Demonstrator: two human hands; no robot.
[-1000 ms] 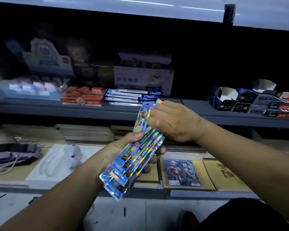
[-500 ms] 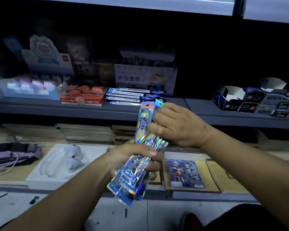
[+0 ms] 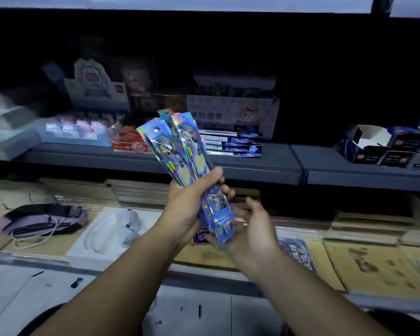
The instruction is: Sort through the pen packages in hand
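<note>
left hand [image 3: 187,209] grips holographic packs [image 3: 180,151] upright; right hand [image 3: 250,229] cups their bottoms.

Holo rainbow-blue packs [image 3: 180,146]; red box [image 3: 129,141] w/ white print; grey shelf [image 3: 252,166]; purple-black pouch [image 3: 44,219].

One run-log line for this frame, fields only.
left hand: grips holographic packets, fanned | right hand: open, under bundle's lower end | behind: shelf
</note>
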